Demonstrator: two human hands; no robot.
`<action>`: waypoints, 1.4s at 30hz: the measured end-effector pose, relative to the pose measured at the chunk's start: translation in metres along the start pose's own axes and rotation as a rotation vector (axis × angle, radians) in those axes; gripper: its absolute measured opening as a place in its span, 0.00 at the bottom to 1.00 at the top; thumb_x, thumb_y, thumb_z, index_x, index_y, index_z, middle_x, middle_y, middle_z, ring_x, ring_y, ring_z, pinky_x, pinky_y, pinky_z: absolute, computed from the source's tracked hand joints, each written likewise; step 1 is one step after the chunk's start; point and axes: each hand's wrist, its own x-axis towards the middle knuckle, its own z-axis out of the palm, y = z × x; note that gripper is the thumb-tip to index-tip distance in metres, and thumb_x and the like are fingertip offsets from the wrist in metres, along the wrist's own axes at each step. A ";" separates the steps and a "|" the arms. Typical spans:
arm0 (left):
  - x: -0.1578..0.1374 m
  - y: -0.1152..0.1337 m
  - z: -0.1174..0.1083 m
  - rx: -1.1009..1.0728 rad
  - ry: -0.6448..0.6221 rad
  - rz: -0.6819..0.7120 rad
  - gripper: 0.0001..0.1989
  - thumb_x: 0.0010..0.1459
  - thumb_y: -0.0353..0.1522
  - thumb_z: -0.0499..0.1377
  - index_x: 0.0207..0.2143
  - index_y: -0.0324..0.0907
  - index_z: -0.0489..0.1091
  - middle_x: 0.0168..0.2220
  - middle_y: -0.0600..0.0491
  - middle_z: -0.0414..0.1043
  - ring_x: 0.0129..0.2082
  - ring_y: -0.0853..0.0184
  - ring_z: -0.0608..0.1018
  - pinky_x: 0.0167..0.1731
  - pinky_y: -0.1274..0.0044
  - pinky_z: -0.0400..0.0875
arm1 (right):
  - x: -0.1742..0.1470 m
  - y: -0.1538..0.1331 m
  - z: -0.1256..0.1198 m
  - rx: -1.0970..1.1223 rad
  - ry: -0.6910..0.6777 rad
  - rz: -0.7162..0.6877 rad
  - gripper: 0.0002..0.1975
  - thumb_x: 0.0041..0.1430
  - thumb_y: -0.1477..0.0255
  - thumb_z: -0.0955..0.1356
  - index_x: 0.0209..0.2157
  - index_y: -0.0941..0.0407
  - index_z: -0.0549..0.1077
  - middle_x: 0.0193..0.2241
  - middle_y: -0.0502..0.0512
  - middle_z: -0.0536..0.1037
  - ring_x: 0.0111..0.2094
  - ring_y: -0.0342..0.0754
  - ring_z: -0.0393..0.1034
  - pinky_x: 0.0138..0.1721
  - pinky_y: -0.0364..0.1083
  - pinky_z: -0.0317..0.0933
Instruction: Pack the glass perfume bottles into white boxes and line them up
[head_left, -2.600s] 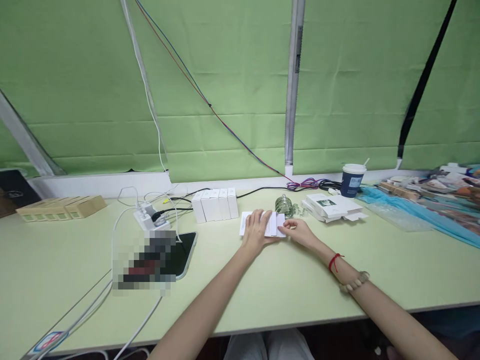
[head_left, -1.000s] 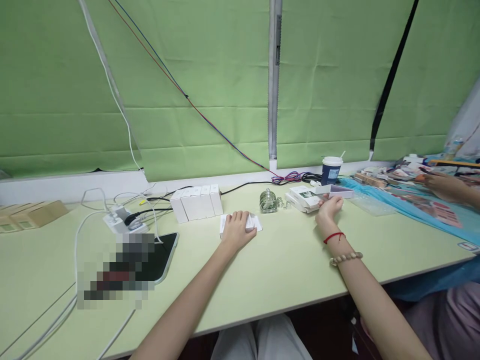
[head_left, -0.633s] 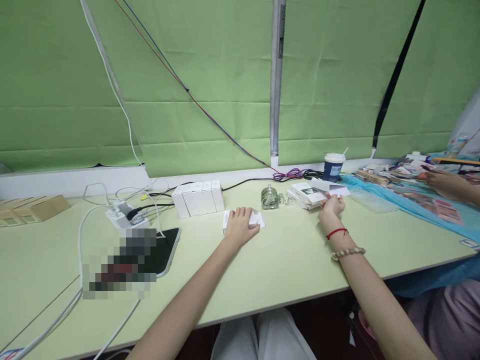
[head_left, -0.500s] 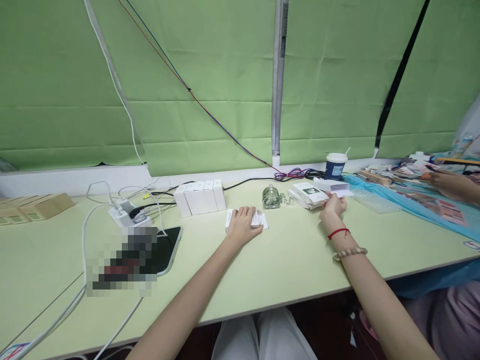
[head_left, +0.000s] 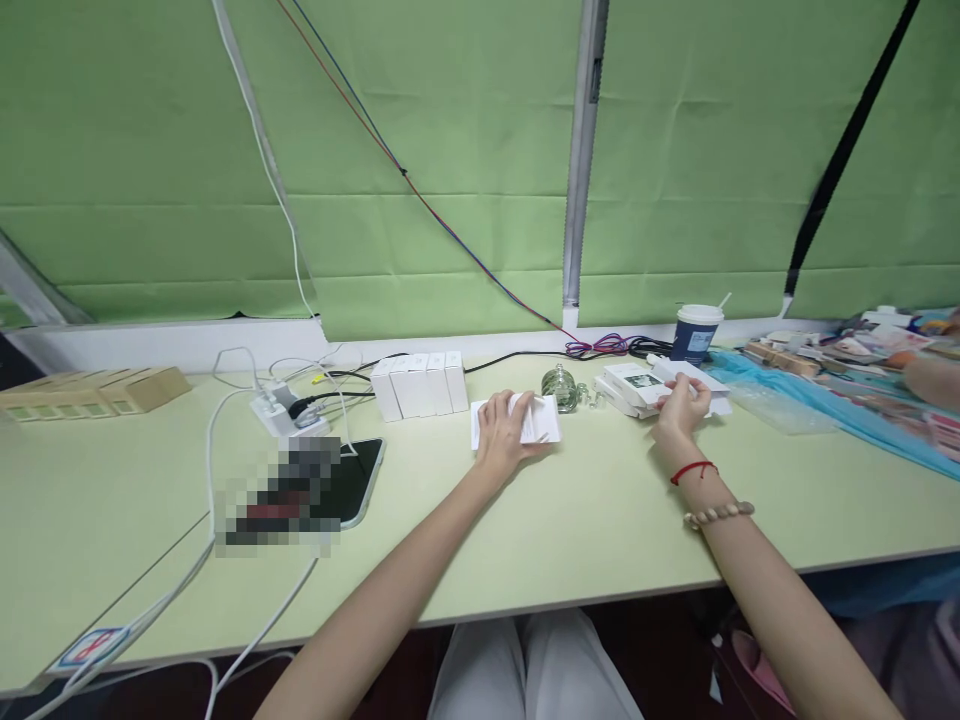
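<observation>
My left hand (head_left: pixel 504 432) grips a small white box (head_left: pixel 546 422) lying on the table, its fingers over the top and thumb along the near side. My right hand (head_left: pixel 684 405) is closed in a pinch at the right edge of a stack of white cards (head_left: pixel 626 388); the top one has a green picture. A white card seems to be between its fingertips, partly hidden by them. Behind that hand lies a white folded piece (head_left: pixel 701 380). A clear glass jar (head_left: pixel 559 388) stands between my hands, with small glass pieces (head_left: pixel 589 396) beside it.
A row of white boxes (head_left: pixel 420 386) stands left of my left hand. Further left are a phone (head_left: pixel 364 480), a power strip (head_left: pixel 289 412) with cables, and brown boxes (head_left: pixel 97 392). At right are a lidded cup (head_left: pixel 695 335), blue plastic (head_left: pixel 862 420) and a blurred other person's hand (head_left: pixel 934 375).
The view has shifted, so the table things appear further right. The white box under my left hand has turned slightly, showing more of its right part. My right hand stays at the card stack.
</observation>
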 end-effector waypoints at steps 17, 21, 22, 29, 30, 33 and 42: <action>-0.004 0.007 0.009 -0.272 -0.106 0.339 0.29 0.49 0.31 0.56 0.54 0.44 0.52 0.54 0.43 0.55 0.54 0.58 0.63 0.50 0.66 0.61 | -0.075 0.000 0.026 -0.202 -1.241 0.086 0.28 0.47 0.56 0.68 0.49 0.54 0.64 0.26 0.51 0.73 0.23 0.43 0.67 0.17 0.39 0.61; -0.005 0.006 0.008 -0.293 -0.118 0.332 0.33 0.48 0.33 0.58 0.56 0.44 0.50 0.55 0.43 0.54 0.55 0.57 0.62 0.51 0.66 0.61 | -0.079 -0.003 0.026 -0.222 -1.293 0.133 0.31 0.44 0.57 0.70 0.49 0.53 0.63 0.28 0.51 0.73 0.23 0.44 0.68 0.17 0.41 0.63; -0.005 0.006 0.007 -0.298 -0.119 0.338 0.34 0.47 0.35 0.59 0.56 0.44 0.50 0.55 0.43 0.54 0.55 0.57 0.61 0.51 0.66 0.60 | -0.079 -0.004 0.026 -0.226 -1.295 0.131 0.31 0.43 0.57 0.71 0.49 0.53 0.63 0.29 0.52 0.73 0.24 0.44 0.68 0.18 0.41 0.64; -0.003 0.006 0.004 -0.232 -0.114 0.434 0.25 0.47 0.41 0.58 0.48 0.44 0.60 0.49 0.46 0.63 0.53 0.58 0.63 0.49 0.67 0.59 | -0.079 -0.003 0.025 -0.206 -1.273 0.017 0.35 0.40 0.67 0.73 0.52 0.54 0.62 0.35 0.54 0.72 0.28 0.44 0.69 0.24 0.43 0.66; -0.003 0.006 0.004 -0.218 -0.108 0.449 0.23 0.48 0.41 0.58 0.47 0.44 0.61 0.48 0.46 0.63 0.52 0.58 0.64 0.49 0.67 0.59 | -0.078 -0.001 0.025 -0.215 -1.256 -0.015 0.35 0.39 0.69 0.73 0.52 0.56 0.62 0.35 0.54 0.73 0.28 0.44 0.69 0.25 0.42 0.65; -0.003 0.005 0.002 -0.193 -0.091 0.497 0.22 0.48 0.45 0.58 0.42 0.43 0.64 0.46 0.45 0.64 0.48 0.59 0.66 0.46 0.68 0.61 | -0.075 0.005 0.027 -0.217 -1.223 -0.090 0.34 0.36 0.70 0.74 0.49 0.58 0.66 0.36 0.55 0.73 0.31 0.44 0.68 0.28 0.42 0.65; 0.000 0.000 0.003 -0.155 0.133 0.421 0.07 0.55 0.34 0.49 0.34 0.41 0.62 0.31 0.49 0.64 0.33 0.64 0.66 0.34 0.71 0.63 | -0.072 -0.004 0.034 0.018 -1.234 0.092 0.31 0.36 0.67 0.74 0.47 0.59 0.72 0.35 0.56 0.78 0.31 0.46 0.70 0.33 0.45 0.64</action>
